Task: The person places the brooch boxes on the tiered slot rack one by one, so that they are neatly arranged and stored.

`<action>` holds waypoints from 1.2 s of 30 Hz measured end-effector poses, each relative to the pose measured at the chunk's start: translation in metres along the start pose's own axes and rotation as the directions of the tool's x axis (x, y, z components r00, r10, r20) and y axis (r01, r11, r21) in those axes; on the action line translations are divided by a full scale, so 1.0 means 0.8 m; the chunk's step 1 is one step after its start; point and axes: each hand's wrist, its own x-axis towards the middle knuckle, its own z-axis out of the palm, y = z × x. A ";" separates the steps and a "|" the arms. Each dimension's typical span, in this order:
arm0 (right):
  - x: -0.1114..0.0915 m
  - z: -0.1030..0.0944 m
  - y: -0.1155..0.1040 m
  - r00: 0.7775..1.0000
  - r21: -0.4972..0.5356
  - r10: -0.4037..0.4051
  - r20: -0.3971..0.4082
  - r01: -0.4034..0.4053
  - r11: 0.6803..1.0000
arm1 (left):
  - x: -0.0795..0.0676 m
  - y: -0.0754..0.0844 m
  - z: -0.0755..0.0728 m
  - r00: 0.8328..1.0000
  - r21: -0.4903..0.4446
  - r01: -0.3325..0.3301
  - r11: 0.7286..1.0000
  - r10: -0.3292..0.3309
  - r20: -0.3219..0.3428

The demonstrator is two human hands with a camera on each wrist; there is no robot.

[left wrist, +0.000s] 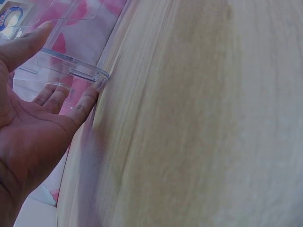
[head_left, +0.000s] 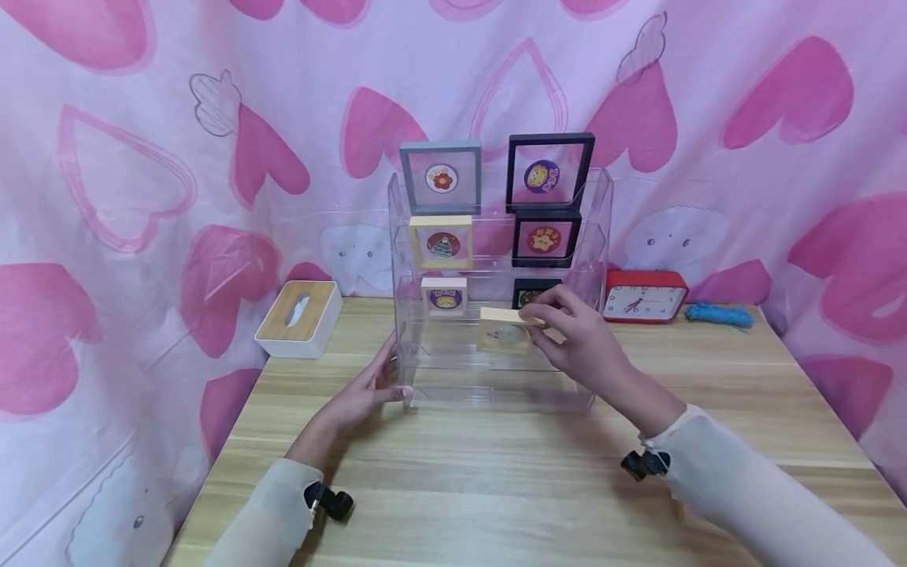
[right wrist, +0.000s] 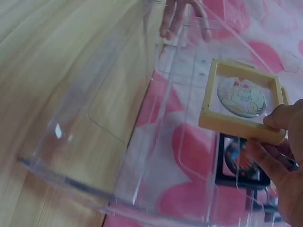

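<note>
My right hand [head_left: 577, 335] pinches a pale yellow square display frame [head_left: 505, 315] between thumb and fingers, in front of the clear acrylic tiered rack [head_left: 489, 398]. Inside that frame [right wrist: 232, 125], a round badge with a cartoon print shows in the right wrist view. Just behind my fingers is a small black frame [head_left: 523, 290], partly hidden. My left hand [head_left: 360, 396] touches the rack's left side low down, its thumb near the front edge. In the left wrist view its fingers [left wrist: 86, 105] stretch along the clear plastic, spread and mostly straight.
On the upper tiers stand a grey frame [head_left: 442, 209], a large black frame [head_left: 550, 138], a yellow frame [head_left: 418, 244], a medium black frame [head_left: 517, 240] and a white one [head_left: 444, 282]. A tissue box [head_left: 290, 342] is left; a red clock [head_left: 645, 277] and blue bundle [head_left: 719, 315] are right.
</note>
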 end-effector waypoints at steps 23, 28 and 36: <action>0.022 0.087 -0.019 0.989 0.011 -0.099 0.112 0.099 0.995 | 0.000 0.004 0.000 1.000 -0.004 -0.006 1.000 0.006 0.000; 0.026 0.083 -0.035 0.985 -0.049 -0.093 0.145 0.101 0.994 | 0.000 0.002 0.000 1.000 0.000 -0.005 1.000 0.005 -0.004; 0.024 0.072 -0.034 0.981 -0.013 -0.026 0.193 0.029 0.999 | 0.002 -0.001 -0.001 1.000 0.003 -0.030 1.000 0.030 0.005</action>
